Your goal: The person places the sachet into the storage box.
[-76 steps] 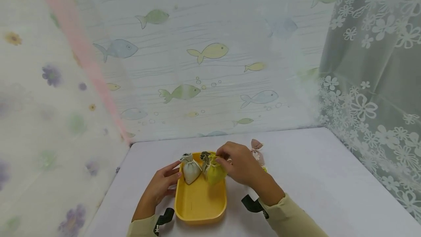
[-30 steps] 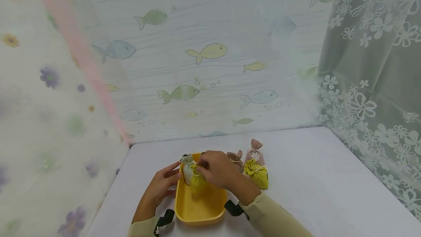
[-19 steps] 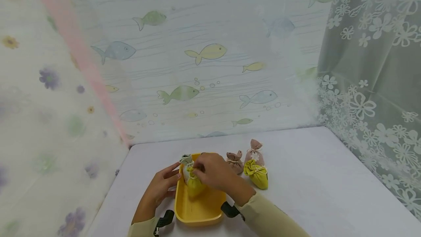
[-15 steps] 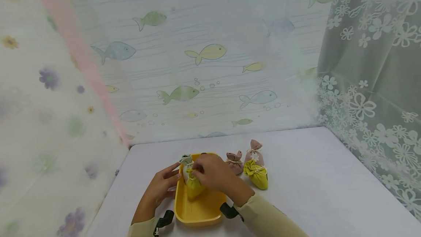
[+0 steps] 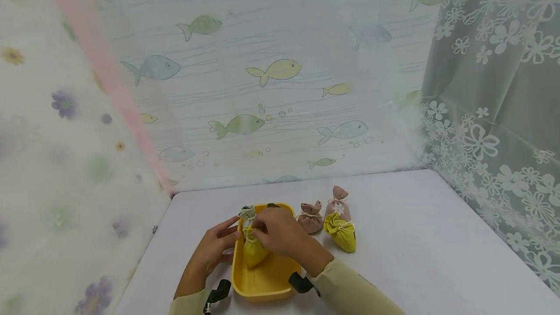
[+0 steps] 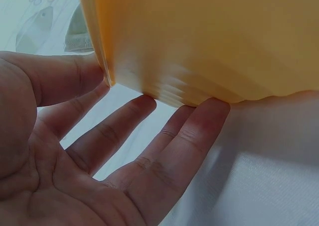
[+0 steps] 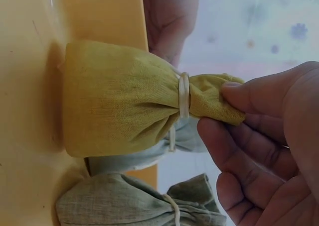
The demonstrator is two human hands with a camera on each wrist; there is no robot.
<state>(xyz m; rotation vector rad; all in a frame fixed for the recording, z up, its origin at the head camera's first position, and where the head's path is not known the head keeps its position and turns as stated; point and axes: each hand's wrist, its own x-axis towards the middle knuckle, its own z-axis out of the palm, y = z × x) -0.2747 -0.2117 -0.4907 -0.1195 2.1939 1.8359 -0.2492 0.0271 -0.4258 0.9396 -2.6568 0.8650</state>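
A small yellow drawstring pouch [image 5: 254,253] stands over the left part of a yellow tray [image 5: 267,293]. My right hand [image 5: 280,232] pinches its gathered neck between thumb and fingers, seen close in the right wrist view. Behind it is a pale grey-green pouch [image 5: 248,212], and a darker grey pouch [image 7: 114,201] lies beside that one, mostly covered by my right hand in the head view. At the tray's left side my left hand [image 5: 213,246] touches the outer wall [image 6: 199,37] with extended fingertips, the thumb at the rim.
Right of the tray, a brownish-pink pouch [image 5: 310,218], a pink pouch [image 5: 338,204] with a white flower and another yellow pouch [image 5: 343,237] lie on the white tabletop [image 5: 402,237]. A fish-patterned curtain [image 5: 280,111] hangs along the back.
My right hand has carried the yellow pouch leftward across the tray and lower, in front of the pale pouch. The pouches at right have come into view. The left hand stays put.
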